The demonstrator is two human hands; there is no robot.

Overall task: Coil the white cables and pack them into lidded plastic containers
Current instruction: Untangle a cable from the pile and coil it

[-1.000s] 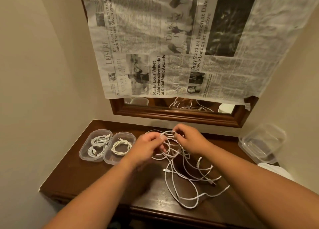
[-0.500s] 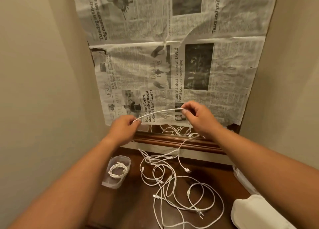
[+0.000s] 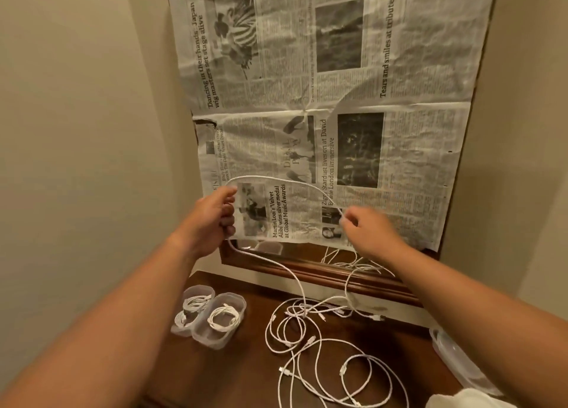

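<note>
— Well, what is kept in the containers?

— Two lidless clear tubs are set side by side, touching, at the left of the table (image 3: 239,374). Coiled white cable is seen in the left tub (image 3: 188,331) and in the right tub (image 3: 229,335). More clear plastic (image 3: 455,361) is stacked at the right edge; its contents cannot be told.

— And the cable (image 3: 276,178) being handled?

— It is raised in an arch before the newspaper (image 3: 338,100), gripped in the curled left hand (image 3: 212,220) and pinched by the blurred right hand (image 3: 368,232). Strands are trailed down from both hands into the loose white tangle (image 3: 322,361) spread on the table.
</note>
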